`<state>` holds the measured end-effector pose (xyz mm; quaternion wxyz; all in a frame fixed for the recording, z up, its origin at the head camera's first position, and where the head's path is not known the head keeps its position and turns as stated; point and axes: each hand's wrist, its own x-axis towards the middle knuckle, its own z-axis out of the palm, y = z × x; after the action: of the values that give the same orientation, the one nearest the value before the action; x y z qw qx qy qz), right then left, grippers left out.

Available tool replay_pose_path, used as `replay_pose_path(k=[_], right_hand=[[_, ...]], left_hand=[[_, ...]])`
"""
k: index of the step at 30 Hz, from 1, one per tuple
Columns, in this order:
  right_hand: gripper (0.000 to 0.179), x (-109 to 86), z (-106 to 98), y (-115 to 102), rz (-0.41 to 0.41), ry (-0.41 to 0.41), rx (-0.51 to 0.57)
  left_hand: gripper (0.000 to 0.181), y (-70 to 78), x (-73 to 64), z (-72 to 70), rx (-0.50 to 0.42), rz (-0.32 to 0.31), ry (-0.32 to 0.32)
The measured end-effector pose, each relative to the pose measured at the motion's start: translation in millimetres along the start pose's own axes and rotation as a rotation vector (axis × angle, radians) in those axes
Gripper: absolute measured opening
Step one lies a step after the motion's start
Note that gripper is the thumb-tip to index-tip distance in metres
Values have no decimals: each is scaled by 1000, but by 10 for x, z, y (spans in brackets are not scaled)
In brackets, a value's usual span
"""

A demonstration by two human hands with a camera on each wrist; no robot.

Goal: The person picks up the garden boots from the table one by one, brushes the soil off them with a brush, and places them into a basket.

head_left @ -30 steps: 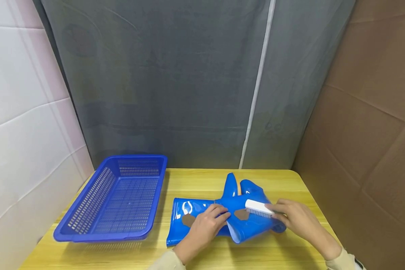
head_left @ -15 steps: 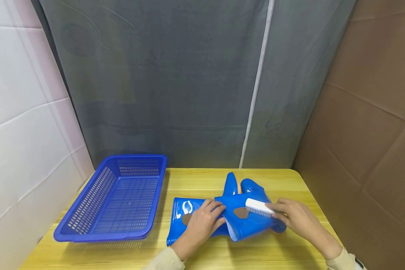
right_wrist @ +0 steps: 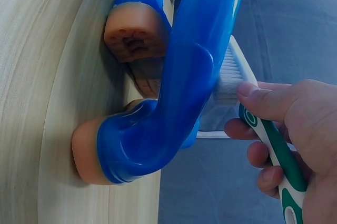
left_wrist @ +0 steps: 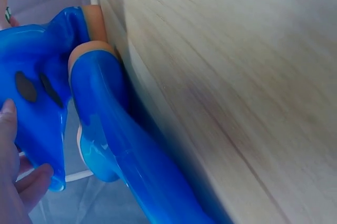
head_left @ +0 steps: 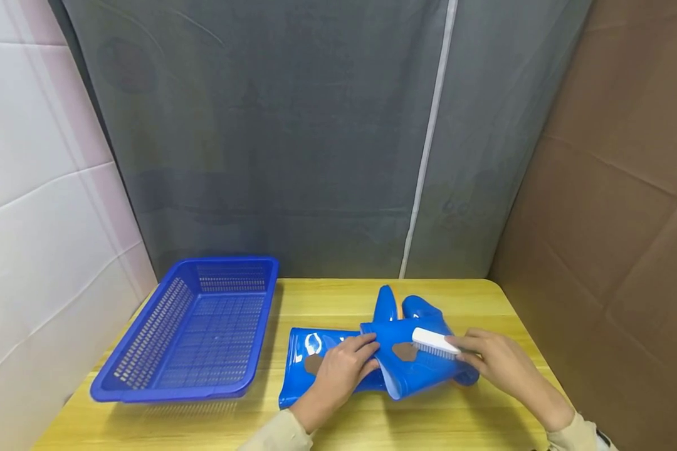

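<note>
On my feed the right hand [head_left: 498, 358] grasps a white-and-green brush [head_left: 433, 342], bristles against the upper blue boot [head_left: 423, 376]; the left hand [head_left: 344, 366] pinches its cuff [head_left: 390, 377]; I see that boot lying over a second boot [head_left: 303, 381], nearer the table's [head_left: 327, 304] right edge than its left; a blue basket [head_left: 211, 341] sits by the left edge.

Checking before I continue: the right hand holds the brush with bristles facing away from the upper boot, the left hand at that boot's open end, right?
No: the bristles face the upper boot, as the right wrist view shows. The right hand does hold the brush, with the left hand at that boot's open end.
</note>
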<state>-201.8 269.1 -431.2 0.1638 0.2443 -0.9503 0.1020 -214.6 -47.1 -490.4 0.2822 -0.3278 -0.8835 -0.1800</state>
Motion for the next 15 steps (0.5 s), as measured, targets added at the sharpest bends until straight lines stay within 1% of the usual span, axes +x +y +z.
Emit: replay_pose_path(k=[5,8,11,15], right_hand=[[33,10,-14,-6,7,-10,5],[34,13,-18,-14,0,-24,-1],[35,14,-24,-16,-22,-35,-13],[34,6,-45,-14,-69,-44,-10]], left_hand=[[25,-28,12,12,22,55,40],[24,-47,10,17,52,79,66],[25,-55,5,6,81,100,81],[26,-60,-1,-6,103,112,80]])
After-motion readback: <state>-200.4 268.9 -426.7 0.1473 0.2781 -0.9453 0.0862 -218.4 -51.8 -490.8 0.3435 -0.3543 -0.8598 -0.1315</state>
